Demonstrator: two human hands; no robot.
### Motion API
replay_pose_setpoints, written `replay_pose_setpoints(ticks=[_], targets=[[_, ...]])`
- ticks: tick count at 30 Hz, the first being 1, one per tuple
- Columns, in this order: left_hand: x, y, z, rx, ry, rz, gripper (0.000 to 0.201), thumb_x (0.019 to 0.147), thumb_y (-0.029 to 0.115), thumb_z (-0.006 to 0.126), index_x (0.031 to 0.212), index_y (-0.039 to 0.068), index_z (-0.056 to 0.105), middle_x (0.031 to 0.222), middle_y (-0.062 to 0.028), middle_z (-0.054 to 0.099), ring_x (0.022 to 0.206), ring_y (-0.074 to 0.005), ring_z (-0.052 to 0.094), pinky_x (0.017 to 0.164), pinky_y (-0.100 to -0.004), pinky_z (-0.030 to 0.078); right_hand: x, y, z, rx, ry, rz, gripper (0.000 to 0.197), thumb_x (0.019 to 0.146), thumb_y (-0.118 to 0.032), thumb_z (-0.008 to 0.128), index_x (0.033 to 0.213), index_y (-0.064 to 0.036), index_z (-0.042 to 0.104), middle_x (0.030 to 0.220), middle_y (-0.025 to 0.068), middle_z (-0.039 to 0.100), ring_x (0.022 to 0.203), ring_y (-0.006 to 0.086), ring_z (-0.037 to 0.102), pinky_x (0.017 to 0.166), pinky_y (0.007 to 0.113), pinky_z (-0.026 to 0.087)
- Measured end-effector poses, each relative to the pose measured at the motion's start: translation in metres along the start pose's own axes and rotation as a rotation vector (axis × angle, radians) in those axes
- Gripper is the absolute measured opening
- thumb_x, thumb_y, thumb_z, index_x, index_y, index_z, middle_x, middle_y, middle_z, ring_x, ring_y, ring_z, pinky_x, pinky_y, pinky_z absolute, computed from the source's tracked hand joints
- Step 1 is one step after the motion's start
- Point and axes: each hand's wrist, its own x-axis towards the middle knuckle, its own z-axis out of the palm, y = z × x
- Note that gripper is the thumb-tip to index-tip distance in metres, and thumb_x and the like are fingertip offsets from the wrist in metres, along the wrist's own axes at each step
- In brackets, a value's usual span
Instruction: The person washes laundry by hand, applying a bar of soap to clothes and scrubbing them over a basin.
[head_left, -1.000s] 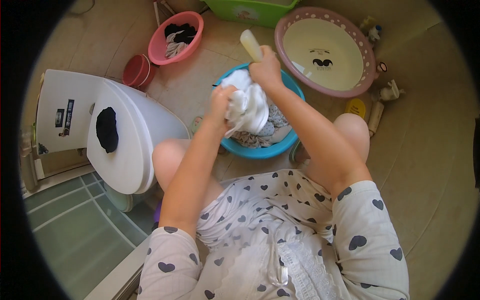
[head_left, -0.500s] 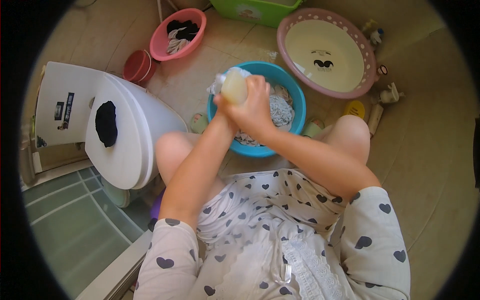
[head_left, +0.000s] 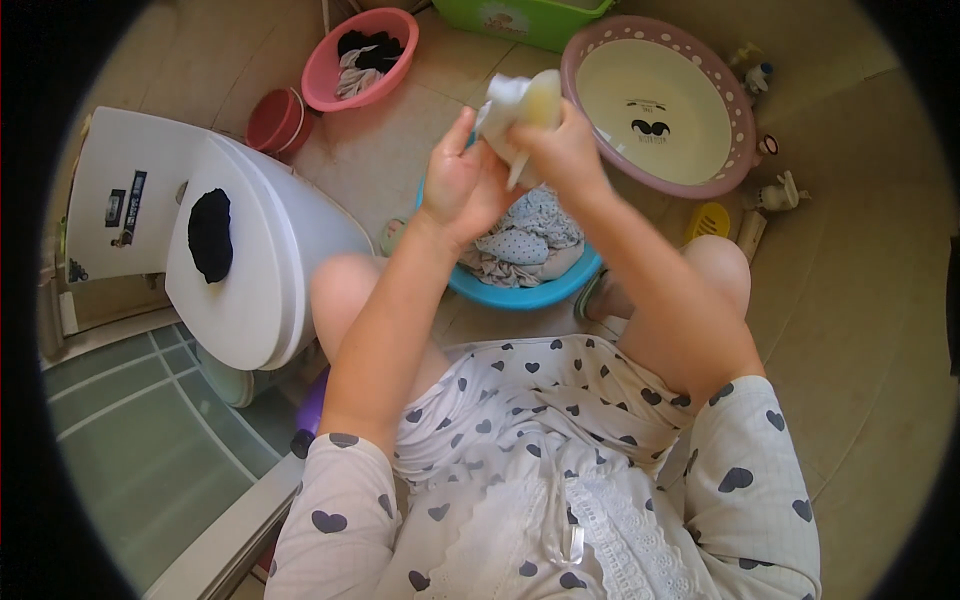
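Observation:
Above the blue basin (head_left: 527, 297), my right hand (head_left: 563, 150) is closed around a pale yellow soap bar (head_left: 545, 98). A small white cloth (head_left: 508, 92) bunches against the bar, and a corner of it hangs below my right fingers. Beside it my left hand (head_left: 463, 185) is open, its palm turned up and its thumb raised. The left fingertips are partly hidden by the cloth, so whether they touch it is unclear. Wet light-coloured clothes (head_left: 530, 235), some dotted, lie heaped in the basin under both hands.
A pink basin (head_left: 312, 75) with black and white laundry stands at the far left by a red bucket (head_left: 276, 122). The white toilet (head_left: 245, 300) has a black cloth (head_left: 210, 236) on its lid. At the far right are a large pink-rimmed basin (head_left: 735, 150) and a yellow brush (head_left: 707, 222).
My hands have moved apart from their clasp around the soap and shifted farther away. The soap has gone right with my right hand, while my left hand has opened.

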Motion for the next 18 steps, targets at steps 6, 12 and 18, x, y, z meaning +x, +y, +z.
replay_pose_setpoints(ticks=[6, 12, 18], targets=[[-0.001, 0.062, -0.021, 1.461, 0.229, -0.189, 0.068, 0.067, 0.038, 0.074, 0.120, 0.006, 0.046, 0.113, -0.0086, 0.052, 0.104, -0.0163, 0.047, 0.089, -0.0300, 0.036, 0.040, -0.040, -0.032, 0.338, -0.631, 0.499, 0.032, 0.065, -0.014, 0.058, 0.094, 0.0002, 0.057, 0.088, 0.0096, 0.062, 0.076, 0.0172, 0.060, 0.068, 0.031, 0.048], [0.003, 0.037, -0.020, 1.274, -0.163, 0.356, 0.070, 0.051, 0.026, 0.082, 0.111, 0.005, 0.054, 0.111, -0.0112, 0.056, 0.101, -0.0176, 0.052, 0.085, -0.0302, 0.043, 0.039, -0.053, -0.021, 0.519, -0.715, 0.471, 0.034, 0.068, -0.016, 0.061, 0.096, 0.0010, 0.057, 0.088, 0.0087, 0.061, 0.078, 0.0176, 0.060, 0.073, 0.032, 0.049], [0.007, 0.021, -0.020, 0.865, -0.109, -0.078, 0.054, 0.070, 0.024, 0.071, 0.116, 0.005, 0.050, 0.110, -0.0084, 0.056, 0.100, -0.0160, 0.053, 0.084, -0.0307, 0.044, 0.066, -0.037, -0.048, 0.188, -0.378, 0.487, 0.034, 0.067, -0.017, 0.070, 0.092, 0.0010, 0.057, 0.076, 0.0049, 0.060, 0.069, 0.0121, 0.059, 0.062, 0.027, 0.048]])
